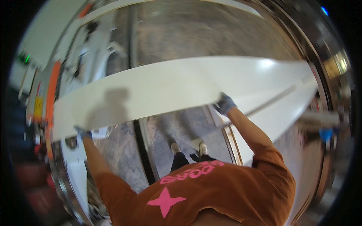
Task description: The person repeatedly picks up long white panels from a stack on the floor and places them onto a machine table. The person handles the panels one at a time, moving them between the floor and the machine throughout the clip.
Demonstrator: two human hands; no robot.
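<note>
A long white panel (162,88) lies crosswise in front of me, its right part reaching over other white boards. At its near edge on the left, my left hand (83,133), in a grey-blue glove, is closed around the edge, fingers partly hidden. Farther right along that same edge, my right hand (226,104) in a matching glove grips it, thumb side on top. The shadow of my head falls on the panel's left half. A second white board (269,116) slants beneath the right end.
An orange-edged machine part (52,90) stands at the left end of the panel. A dark slotted rail (142,148) runs along the floor, left of my shoes (203,147). White offcuts and small dark parts (79,66) are at the far left. Wooden strips (231,145) stand right of my legs.
</note>
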